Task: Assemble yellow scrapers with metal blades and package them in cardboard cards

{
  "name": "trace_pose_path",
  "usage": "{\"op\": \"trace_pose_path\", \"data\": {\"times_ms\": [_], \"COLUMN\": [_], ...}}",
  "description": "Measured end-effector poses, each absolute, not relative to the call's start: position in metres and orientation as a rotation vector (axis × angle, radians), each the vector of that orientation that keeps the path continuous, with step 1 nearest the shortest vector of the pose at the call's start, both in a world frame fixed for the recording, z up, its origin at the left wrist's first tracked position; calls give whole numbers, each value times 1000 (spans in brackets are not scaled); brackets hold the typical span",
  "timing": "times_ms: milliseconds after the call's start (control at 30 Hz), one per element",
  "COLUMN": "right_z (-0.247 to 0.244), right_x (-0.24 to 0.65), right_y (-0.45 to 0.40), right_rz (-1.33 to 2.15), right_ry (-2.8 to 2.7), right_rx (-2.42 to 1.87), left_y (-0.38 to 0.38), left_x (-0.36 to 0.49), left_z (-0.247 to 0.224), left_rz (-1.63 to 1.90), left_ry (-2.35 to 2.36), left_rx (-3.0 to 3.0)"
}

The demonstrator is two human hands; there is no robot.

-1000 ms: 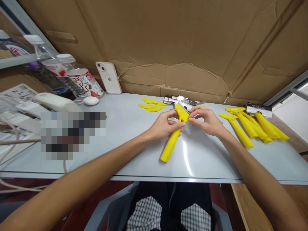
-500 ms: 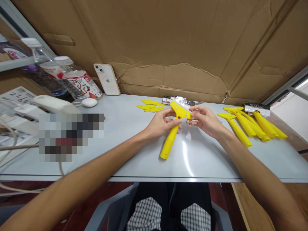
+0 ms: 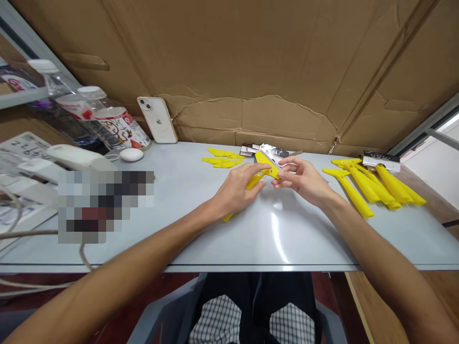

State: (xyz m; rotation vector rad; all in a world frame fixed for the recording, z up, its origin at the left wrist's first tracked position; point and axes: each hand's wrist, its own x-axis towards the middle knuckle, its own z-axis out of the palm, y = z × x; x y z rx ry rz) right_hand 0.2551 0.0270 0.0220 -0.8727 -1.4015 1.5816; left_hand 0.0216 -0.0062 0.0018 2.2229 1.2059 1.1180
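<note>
A yellow scraper (image 3: 262, 159) with a wide head lies slanted over the table, its handle running down to the left. My left hand (image 3: 238, 187) is closed over the neck and handle, hiding most of them; only the handle's end peeks out below. With thumb and fingers, my right hand (image 3: 299, 177) pinches the right end of the head. Behind the scraper lie silvery blade packs (image 3: 272, 152). Flat yellow scraper pieces (image 3: 225, 163) rest to the left of them.
Several yellow scrapers (image 3: 353, 196) lie at the right beside a black and white pack (image 3: 382, 161). A phone (image 3: 158, 120) leans on the cardboard (image 3: 251, 62) at the back. Bottles (image 3: 122, 125), a white mouse (image 3: 131, 155) and cables (image 3: 83, 253) are on the left.
The scraper has turned so its handle points further left. My left hand has shifted from pinching the neck to covering the handle from above. My right hand stays at the head.
</note>
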Motion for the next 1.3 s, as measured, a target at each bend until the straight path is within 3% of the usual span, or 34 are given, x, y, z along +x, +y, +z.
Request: {"op": "trace_pose_path", "data": {"times_ms": [267, 433, 533, 667, 867, 1300], "right_z": [20, 26, 24, 14, 0, 1], "right_x": [261, 294, 315, 326, 323, 321], "right_y": [34, 60, 75, 85, 89, 88], "right_rz": [1459, 455, 157, 189, 323, 260], "right_ry": [-1527, -1983, -2289, -2458, -2498, -2521], "right_rx": [-943, -1201, -1392, -1580, -1563, -1590], "left_y": [1, 3, 6, 11, 18, 6], "left_x": [16, 13, 14, 16, 14, 16], "left_z": [3, 6, 4, -2, -8, -3], "left_rz": [1024, 923, 902, 898, 923, 867], "left_ry": [1131, 830, 754, 725, 692, 592], "left_rx": [2032, 1443, 1255, 1142, 1009, 1069]}}
